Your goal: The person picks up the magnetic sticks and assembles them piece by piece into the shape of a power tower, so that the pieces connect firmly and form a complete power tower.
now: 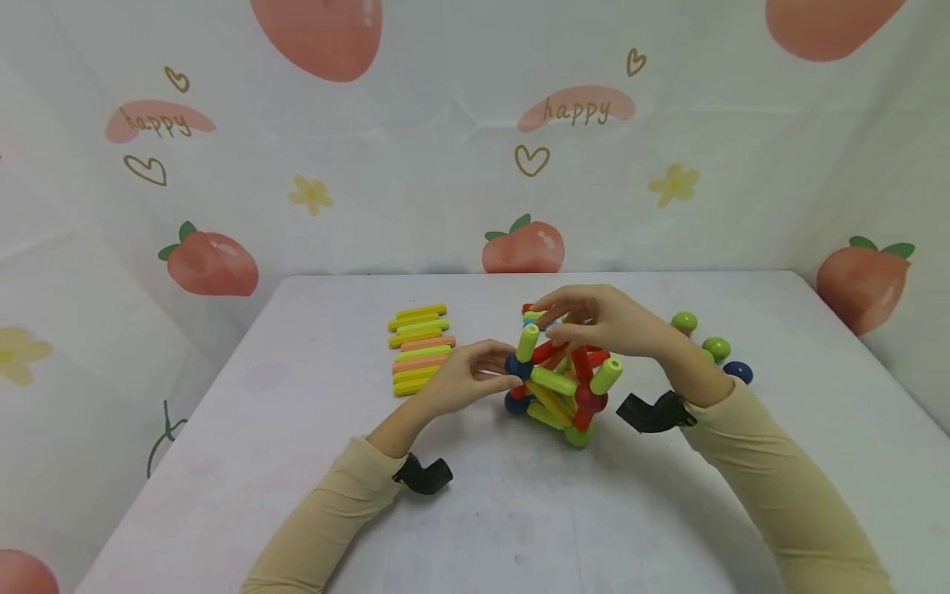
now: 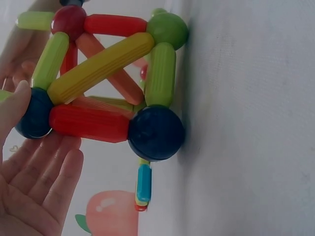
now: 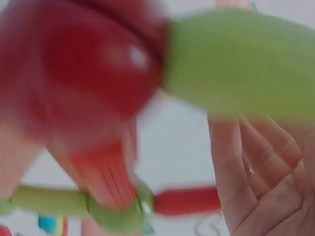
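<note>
A frame of coloured rods joined by balls stands on the table, with a navy ball [image 1: 517,403] and a green ball [image 1: 578,437] at its base. My left hand [image 1: 466,379] pinches the upper navy ball [image 2: 34,114] between thumb and fingers. From this ball rises a green rod [image 1: 528,343]; another green rod [image 1: 607,375] sticks up from the red ball [image 1: 591,398]. Over the frame's far side, my right hand [image 1: 599,320] hovers with loosely bent fingers, its fingertips partly hidden. The right wrist view shows its palm behind a blurred green rod [image 3: 241,64].
Yellow, green and orange rods [image 1: 419,356] lie in a column at the left. Behind the frame are a few more rods [image 1: 529,313], partly covered by my right hand. Loose green balls [image 1: 717,349] and a navy ball [image 1: 738,372] rest at the right.
</note>
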The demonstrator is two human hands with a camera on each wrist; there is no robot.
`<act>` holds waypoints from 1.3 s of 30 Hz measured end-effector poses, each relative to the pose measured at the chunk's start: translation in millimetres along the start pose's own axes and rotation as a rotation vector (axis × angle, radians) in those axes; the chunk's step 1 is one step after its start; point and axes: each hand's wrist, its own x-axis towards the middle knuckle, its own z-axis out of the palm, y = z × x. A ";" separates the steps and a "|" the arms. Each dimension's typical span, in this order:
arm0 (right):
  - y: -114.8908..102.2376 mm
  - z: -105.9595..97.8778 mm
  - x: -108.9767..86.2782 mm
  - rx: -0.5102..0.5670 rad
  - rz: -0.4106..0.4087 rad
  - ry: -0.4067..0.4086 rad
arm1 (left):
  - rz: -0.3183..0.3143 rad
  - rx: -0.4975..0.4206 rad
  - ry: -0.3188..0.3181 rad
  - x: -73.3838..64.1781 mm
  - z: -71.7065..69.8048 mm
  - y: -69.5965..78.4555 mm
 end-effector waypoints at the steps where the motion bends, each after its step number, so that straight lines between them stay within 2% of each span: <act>1: 0.8 -3.1 -3.6 0.008 -0.001 0.024 | 0.003 0.005 -0.002 -1.1 -0.9 -0.3; 6: 12.9 -24.6 -26.8 -0.027 0.048 0.189 | -0.011 0.024 0.008 -8.6 -8.9 -2.6; 9: 31.2 -40.4 -42.6 -0.046 0.168 0.307 | -0.014 0.033 0.021 -13.2 -14.8 -4.2; 12: 56.4 -54.9 -57.6 -0.053 0.350 0.375 | -0.019 0.043 0.028 -16.1 -19.6 -5.3; 14: 72.7 -61.1 -66.2 -0.072 0.467 0.373 | -0.025 0.046 0.027 -17.0 -21.5 -5.5; 16: 87.5 -64.0 -72.8 -0.101 0.558 0.335 | -0.033 0.035 0.024 -17.2 -22.5 -5.4; 20: 108.8 -62.4 -81.0 -0.147 0.661 0.257 | -0.047 0.018 0.017 -16.7 -22.7 -6.0; 24: 119.8 -57.3 -83.5 -0.195 0.694 0.231 | -0.043 0.015 0.013 -15.8 -22.3 -7.5; 31: 121.6 -46.9 -80.3 -0.281 0.693 0.225 | -0.048 0.014 0.012 -15.7 -22.6 -7.5; 35: 119.5 -46.2 -77.4 -0.276 0.663 0.234 | -0.048 0.016 0.012 -15.0 -22.8 -7.9; 39: 103.0 -45.6 -66.1 -0.219 0.606 0.271 | -0.048 0.021 0.015 -13.7 -22.4 -8.4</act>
